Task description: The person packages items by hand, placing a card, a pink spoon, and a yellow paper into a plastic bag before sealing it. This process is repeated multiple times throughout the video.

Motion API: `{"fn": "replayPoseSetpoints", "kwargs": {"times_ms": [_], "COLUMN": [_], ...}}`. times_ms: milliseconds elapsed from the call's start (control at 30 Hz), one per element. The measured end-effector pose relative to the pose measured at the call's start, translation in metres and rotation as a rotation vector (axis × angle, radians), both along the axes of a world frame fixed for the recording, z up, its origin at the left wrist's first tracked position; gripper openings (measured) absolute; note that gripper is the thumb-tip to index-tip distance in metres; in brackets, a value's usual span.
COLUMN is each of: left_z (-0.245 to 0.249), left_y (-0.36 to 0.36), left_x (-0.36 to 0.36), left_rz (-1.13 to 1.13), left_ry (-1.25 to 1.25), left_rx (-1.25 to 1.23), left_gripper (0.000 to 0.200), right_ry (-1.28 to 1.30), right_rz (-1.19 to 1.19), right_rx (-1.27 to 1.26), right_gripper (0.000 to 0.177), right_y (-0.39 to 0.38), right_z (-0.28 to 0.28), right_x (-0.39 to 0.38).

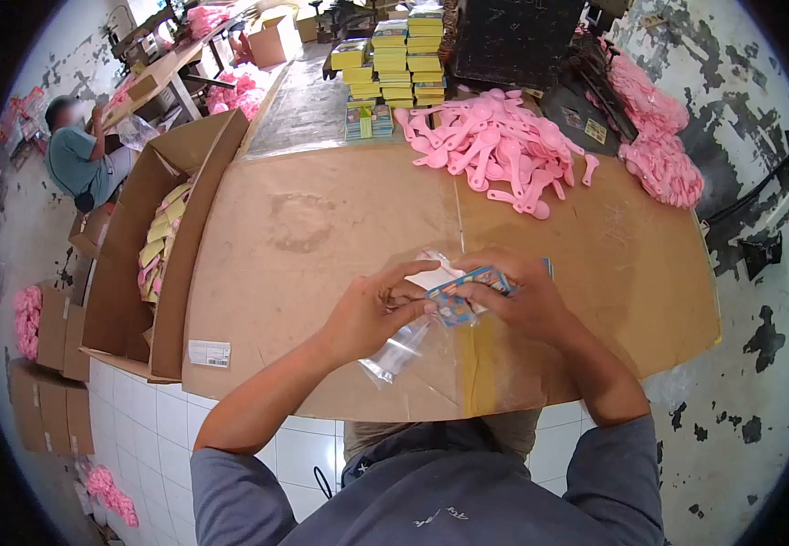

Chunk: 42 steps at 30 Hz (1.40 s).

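Observation:
My left hand (371, 314) pinches a clear plastic bag (397, 353) that hangs down toward the front of the table. My right hand (526, 296) grips a blue printed card (453, 308), its colourful face showing between the two hands. The left fingertips are right at the card's left edge, where card and bag overlap. A pale, pinkish piece (438, 264) shows in the clear film above the card, partly hidden by my fingers. Both hands are over the cardboard-covered table (321, 300).
Pink plastic spoons (503, 146) lie heaped at the back right. Stacks of yellow-edged cards (394, 68) stand behind. On the left is a long carton (198, 246) holding packed yellow-and-pink pieces (162, 237). A person (85, 155) sits beyond it. Pink bags (663, 164) lie at right.

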<state>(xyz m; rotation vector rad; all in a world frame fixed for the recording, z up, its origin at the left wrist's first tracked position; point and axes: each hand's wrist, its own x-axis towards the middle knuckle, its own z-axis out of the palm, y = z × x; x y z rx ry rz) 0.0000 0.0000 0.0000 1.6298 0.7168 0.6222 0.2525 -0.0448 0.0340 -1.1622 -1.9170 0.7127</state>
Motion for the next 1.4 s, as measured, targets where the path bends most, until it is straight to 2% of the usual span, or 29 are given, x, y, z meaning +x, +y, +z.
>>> {"fn": "replayPoseSetpoints", "kwargs": {"times_ms": [100,267,367,467,567,667,867,967,1067,1167,1267,1367,1400], "left_z": [-0.003,0.000,0.007,-0.006,0.001,0.002,-0.001,0.004,0.000,0.001,0.006,0.005,0.004], "left_y": [-0.008,-0.015,-0.014,-0.008,-0.008,-0.009,-0.009,-0.013,-0.010,-0.008,-0.008,-0.008,-0.008], "left_x": [0.007,0.011,0.011,0.011,0.011,0.011,0.009,0.009,0.009,0.008,0.008,0.008,0.008], "left_rz": [0.031,-0.019,-0.011,0.030,0.059,0.082,0.067,0.026,0.060,0.093,0.089,0.114,0.114], "left_ry": [-0.109,0.014,0.082,-0.173,-0.157,-0.129,-0.121,-0.017,-0.033,-0.137,-0.083,-0.123,-0.133], "left_rx": [-0.049,-0.003,0.071,-0.073,-0.098,-0.065,-0.015,0.037,0.061,-0.042,-0.032,-0.053,-0.038], "left_gripper": [0.054,0.052,0.052,0.051,0.051,0.051,0.052,0.052,0.051,0.052,0.053,0.054,0.054], "right_ry": [-0.025,-0.056,0.046,0.219,0.522,0.559,0.039,0.069,0.085,0.501,0.565,0.517,0.420], "right_rz": [-0.002,0.028,-0.063,-0.250,-0.307,-0.293,-0.032,-0.027,-0.202,-0.289,-0.292,-0.250,-0.219], "right_rx": [-0.086,-0.013,0.034,-0.053,-0.100,-0.125,0.022,-0.012,-0.034,-0.087,-0.037,-0.047,-0.037], "right_gripper": [0.026,0.026,0.025,0.023,0.022,0.021,0.022,0.022,0.020,0.020,0.022,0.020,0.020], "right_y": [-0.005,-0.009,-0.009,-0.008,-0.008,-0.011,-0.006,-0.008,-0.008,-0.006,-0.008,-0.007,-0.007], "right_z": [0.003,-0.007,-0.015,-0.013,-0.016,-0.020,-0.010,-0.016,-0.012,-0.016,-0.021,-0.024,-0.024], "right_x": [0.010,-0.005,-0.007,0.002,0.000,-0.004,0.002,-0.007,-0.008,-0.001,-0.001,-0.001,0.001]}}
